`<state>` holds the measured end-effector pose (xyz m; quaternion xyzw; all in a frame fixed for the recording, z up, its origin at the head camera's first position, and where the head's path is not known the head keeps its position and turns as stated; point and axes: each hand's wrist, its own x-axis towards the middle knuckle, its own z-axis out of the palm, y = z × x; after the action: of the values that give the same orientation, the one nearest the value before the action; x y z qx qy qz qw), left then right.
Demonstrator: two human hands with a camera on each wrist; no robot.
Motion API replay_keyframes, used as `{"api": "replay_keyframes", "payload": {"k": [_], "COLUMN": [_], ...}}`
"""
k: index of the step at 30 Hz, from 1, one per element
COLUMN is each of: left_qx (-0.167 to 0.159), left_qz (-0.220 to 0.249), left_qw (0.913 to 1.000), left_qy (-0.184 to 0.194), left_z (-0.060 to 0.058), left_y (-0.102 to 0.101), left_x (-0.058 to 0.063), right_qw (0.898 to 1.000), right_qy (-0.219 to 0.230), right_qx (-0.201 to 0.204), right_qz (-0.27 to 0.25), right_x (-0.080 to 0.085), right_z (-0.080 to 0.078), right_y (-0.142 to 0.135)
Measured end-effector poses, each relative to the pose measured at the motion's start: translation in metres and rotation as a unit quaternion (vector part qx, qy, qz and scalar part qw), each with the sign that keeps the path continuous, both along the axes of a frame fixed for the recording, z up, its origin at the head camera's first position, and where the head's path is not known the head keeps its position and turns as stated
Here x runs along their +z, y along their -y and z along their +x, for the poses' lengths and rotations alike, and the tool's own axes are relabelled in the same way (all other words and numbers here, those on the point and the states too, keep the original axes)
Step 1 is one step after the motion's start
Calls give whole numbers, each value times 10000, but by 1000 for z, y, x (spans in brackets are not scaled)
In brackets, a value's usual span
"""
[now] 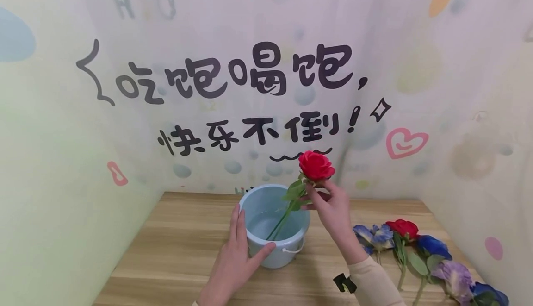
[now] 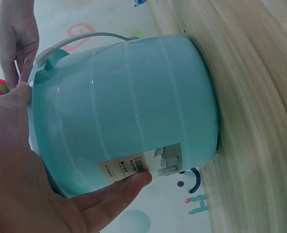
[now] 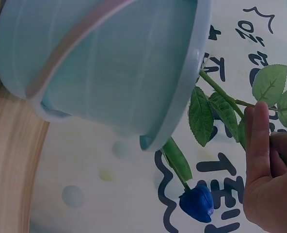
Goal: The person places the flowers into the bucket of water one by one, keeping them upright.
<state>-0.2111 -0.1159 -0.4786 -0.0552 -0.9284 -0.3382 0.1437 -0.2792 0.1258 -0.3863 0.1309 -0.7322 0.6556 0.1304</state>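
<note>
Right sleeve: cream (image 1: 374,282), entering at the bottom edge, with a black clip (image 1: 344,283) beside its cuff.
Left hand: (image 1: 237,262) set against the near-left side of the bucket, fingers along the outer wall and thumb across the front just under the lip, holding it; one fingertip meets the printed label (image 2: 121,167).
Bucket: pale blue (image 1: 280,259), upright on the wooden tabletop (image 1: 191,227), mouth facing up; its handle (image 2: 87,35) hangs down outside the wall.
Right hand: (image 1: 333,209) above the right part of the rim, thumb and fingers pinching the red rose just below its bloom.
Red rose: (image 1: 317,165) bloom higher than the rim, stem slanting down into the bucket; whether its tip touches the bottom, I cannot tell.
Blue bud: (image 3: 197,202) leaning out past the rim, seen from the right wrist.
Loose flowers: near the right table edge, a blue-and-white one (image 1: 381,236), a red one (image 1: 403,228), a purple one (image 1: 455,276) and two deep blue ones (image 1: 435,246), crowding the room by the right forearm.
Left side: bare boards stretch widely from the bucket to the table's left edge.
Back edge: meets the lettered wall (image 1: 250,23), a short way behind the bucket.
</note>
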Motion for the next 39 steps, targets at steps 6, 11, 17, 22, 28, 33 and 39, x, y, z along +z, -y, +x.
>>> {"api": "replay_keyframes", "payload": {"k": [6,11,17,22,28,33,39], "left_qx": [-14,-31,-66,-79,-98,-112,-101], "left_qz": [-23,-11,16,9,39,31,25], "left_qw": [10000,10000,9999,9999,9998,9997,9999], "left_qy": [38,4,-124,-131,-139,-205,-120], "left_z": [0,2,3,3,3,3,3], "left_y": [1,1,0,0,0,1,3], "left_x": [-1,-1,-2,-2,0,0,-1], "right_qw": [10000,9998,9975,9969,9966,9962,9958], "right_qy": [28,36,158,240,312,455,612], "right_qx": [-2,-176,-696,-737,-741,-680,-594], "right_qz": [20,40,9,-98,-170,-285,-321], "right_x": [-5,-11,-22,-30,-41,-50,-54], "right_z": [3,5,5,3,-2,-5,-8], "right_y": [3,-1,-15,-23,-33,-41,-43]}}
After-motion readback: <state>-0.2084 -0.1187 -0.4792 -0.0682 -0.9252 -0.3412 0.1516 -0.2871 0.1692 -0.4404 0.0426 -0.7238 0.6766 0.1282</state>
